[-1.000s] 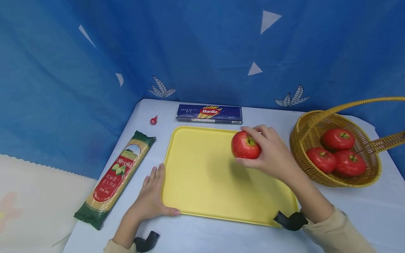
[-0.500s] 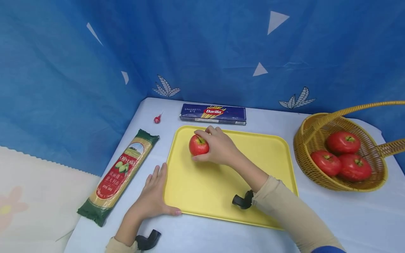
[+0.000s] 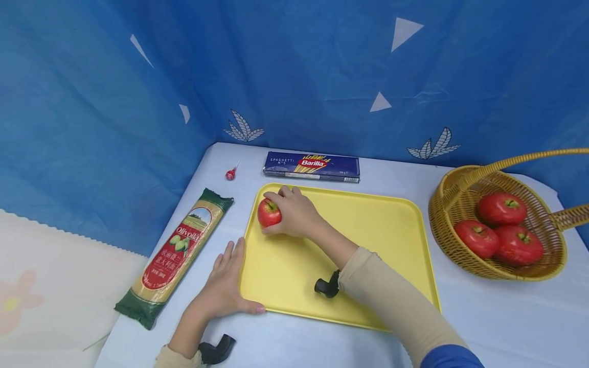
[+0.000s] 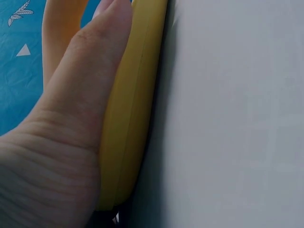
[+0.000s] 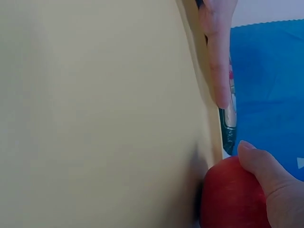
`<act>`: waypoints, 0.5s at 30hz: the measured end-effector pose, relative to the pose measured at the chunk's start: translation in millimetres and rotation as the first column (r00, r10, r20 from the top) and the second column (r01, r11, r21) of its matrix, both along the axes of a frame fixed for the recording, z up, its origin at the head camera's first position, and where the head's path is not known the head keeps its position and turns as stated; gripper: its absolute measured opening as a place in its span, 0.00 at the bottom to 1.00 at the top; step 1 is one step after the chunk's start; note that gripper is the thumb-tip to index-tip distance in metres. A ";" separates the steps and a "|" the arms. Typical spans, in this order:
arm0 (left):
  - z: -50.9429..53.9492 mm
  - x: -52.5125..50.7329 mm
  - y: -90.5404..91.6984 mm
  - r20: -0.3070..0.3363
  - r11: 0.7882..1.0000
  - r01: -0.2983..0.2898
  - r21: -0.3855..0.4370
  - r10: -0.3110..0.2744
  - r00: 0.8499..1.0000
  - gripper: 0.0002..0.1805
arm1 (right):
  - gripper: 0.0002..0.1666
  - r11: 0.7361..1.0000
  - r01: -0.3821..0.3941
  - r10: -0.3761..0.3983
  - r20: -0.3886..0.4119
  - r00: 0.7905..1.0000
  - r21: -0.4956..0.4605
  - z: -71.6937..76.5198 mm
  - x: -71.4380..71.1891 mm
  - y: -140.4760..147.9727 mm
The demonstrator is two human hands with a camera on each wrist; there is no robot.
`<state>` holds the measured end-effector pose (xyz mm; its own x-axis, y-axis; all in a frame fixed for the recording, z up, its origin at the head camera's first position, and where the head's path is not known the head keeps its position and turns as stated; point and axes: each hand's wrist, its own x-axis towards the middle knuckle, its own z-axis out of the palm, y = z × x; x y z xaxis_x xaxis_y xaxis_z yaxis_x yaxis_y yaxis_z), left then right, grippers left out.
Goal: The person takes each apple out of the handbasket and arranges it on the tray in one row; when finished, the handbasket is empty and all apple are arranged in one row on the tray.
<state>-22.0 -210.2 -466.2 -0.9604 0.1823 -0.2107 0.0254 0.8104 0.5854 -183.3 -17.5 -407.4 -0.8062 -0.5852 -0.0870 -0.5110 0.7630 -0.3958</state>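
My right hand (image 3: pixel 294 212) grips a red apple (image 3: pixel 269 213) at the far left corner of the yellow tray (image 3: pixel 340 255). In the right wrist view the thumb (image 5: pixel 266 166) lies against the apple (image 5: pixel 235 194), which is close to the tray's edge; whether it touches the tray floor I cannot tell. My left hand (image 3: pixel 223 286) rests at the tray's near left corner, fingers straight along its left side and thumb stretched along its front edge. In the left wrist view that thumb (image 4: pixel 85 80) lies against the tray's yellow rim (image 4: pixel 128 114).
A wicker basket (image 3: pixel 442 235) with three red apples (image 3: pixel 501 208) stands on the right. Behind the tray lies a blue spaghetti box (image 3: pixel 312 166). A red-wrapped lollipop (image 3: pixel 230 174) and an Olivoilà pasta bag (image 3: pixel 175 258) lie to the left. A blue curtain (image 3: pixel 322 76) hangs behind.
My right hand has carried the apple leftward across the tray, from its right part to the far left corner. My left hand has stayed at the tray's corner.
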 end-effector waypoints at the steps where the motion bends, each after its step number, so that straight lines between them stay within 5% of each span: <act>1: 0.2 0.0 0.2 0.002 1.000 0.000 -0.001 0.000 1.000 0.87 | 0.53 1.000 0.004 -0.004 0.000 1.000 0.003 -0.7 -0.2 -1.5; 15: 1.1 0.7 1.0 0.018 1.000 -0.005 -0.006 0.005 1.000 0.86 | 0.58 0.993 0.063 -0.055 0.081 0.995 -0.100 -11.5 9.1 -10.6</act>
